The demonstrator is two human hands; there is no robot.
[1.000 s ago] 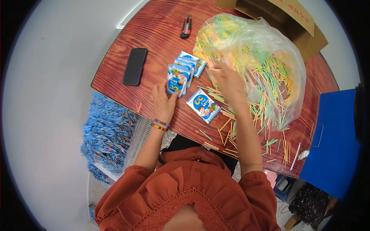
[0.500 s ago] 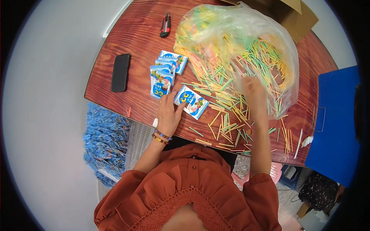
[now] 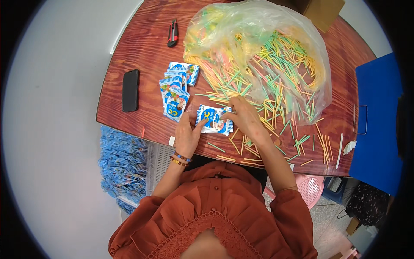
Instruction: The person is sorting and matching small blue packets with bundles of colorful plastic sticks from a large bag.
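Reddish-brown wooden desk (image 3: 142, 47) carries everything. Clear plastic bag (image 3: 276, 39) of thin coloured plastic sticks lies beyond right hand (image 3: 248, 121), spilling loose sticks (image 3: 297, 142) around and to its right. Black rectangular phone (image 3: 130, 90) sits well left of left hand (image 3: 186, 136). Stack of small blue-and-white printed sachets (image 3: 177, 93) lies just beyond left hand. One blue-and-white sachet (image 3: 212, 120) lies flat between both hands; left grip pinches its left edge, right grip clamped on its right edge. Small red-black cutter (image 3: 173, 33) far beyond.
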